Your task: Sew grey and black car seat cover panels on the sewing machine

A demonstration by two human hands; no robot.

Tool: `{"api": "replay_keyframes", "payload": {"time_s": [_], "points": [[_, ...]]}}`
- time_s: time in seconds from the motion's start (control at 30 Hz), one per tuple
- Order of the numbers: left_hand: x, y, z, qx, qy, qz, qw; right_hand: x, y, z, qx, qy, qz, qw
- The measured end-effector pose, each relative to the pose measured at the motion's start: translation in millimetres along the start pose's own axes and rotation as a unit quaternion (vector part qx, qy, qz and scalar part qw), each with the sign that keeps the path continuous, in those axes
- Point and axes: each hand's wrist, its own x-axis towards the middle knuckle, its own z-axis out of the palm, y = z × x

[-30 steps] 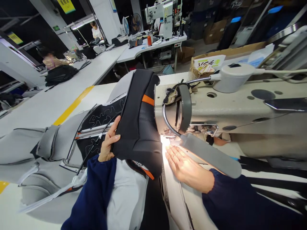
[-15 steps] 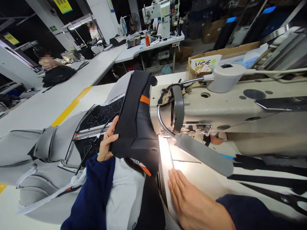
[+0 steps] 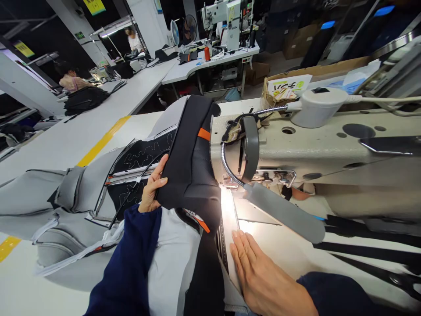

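A black seat cover [image 3: 184, 166] with an orange tab lies folded against the sewing machine [image 3: 315, 153]. My left hand [image 3: 153, 184] grips its left edge, thumb on top and the other fingers partly hidden beneath. Fingers stretched out and side by side, my right hand [image 3: 259, 272] rests flat on a pale strip [image 3: 231, 219] along the cover's right edge. The lit needle area [image 3: 230, 181] is just beyond it, partly hidden by the lamp [image 3: 284, 213]. Grey backing panels [image 3: 88, 188] of the cover spread to the left.
Black scissors [image 3: 391, 278] and dark strips [image 3: 371, 250] lie at the right. A cardboard box [image 3: 268, 90] stands behind the machine. Farther back are another sewing machine [image 3: 233, 28] and a person [image 3: 70, 81] beside a dark pile [image 3: 86, 100].
The view has shifted slightly, so the machine and cover appear a little farther right. Both hands keep nearly the same pose; the left still grips the cover.
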Motion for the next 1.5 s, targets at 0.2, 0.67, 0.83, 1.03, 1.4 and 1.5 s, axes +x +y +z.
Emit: {"api": "replay_keyframes", "payload": {"time_s": [0.2, 0.67, 0.83, 1.03, 1.4, 1.5], "points": [[4.2, -0.5, -2.5, 0.001, -0.006, -0.007, 1.0, 2.5, 0.1, -1.2, -0.017, -0.011, -0.011, 1.0], [24.8, -2.1, -6.1, -0.014, -0.022, -0.016, 1.0, 9.2, 8.2, 7.7, -0.024, -0.015, -0.01, 1.0], [29.8, -2.9, -5.5, -0.017, -0.03, -0.013, 0.999, 8.9, 11.5, 11.2, -0.027, -0.018, -0.014, 0.999], [29.7, -4.5, -7.0, -0.007, -0.031, -0.017, 0.999, 8.6, 10.7, 11.7, -0.017, -0.018, -0.006, 1.0], [47.6, -6.6, -9.3, -0.02, -0.042, -0.008, 0.999, 13.4, 23.0, 20.9, -0.027, -0.019, 0.019, 0.999], [46.9, -7.3, -9.8, -0.023, -0.048, -0.01, 0.999, 13.4, 22.2, 20.4, -0.025, -0.02, 0.019, 0.999]]}}
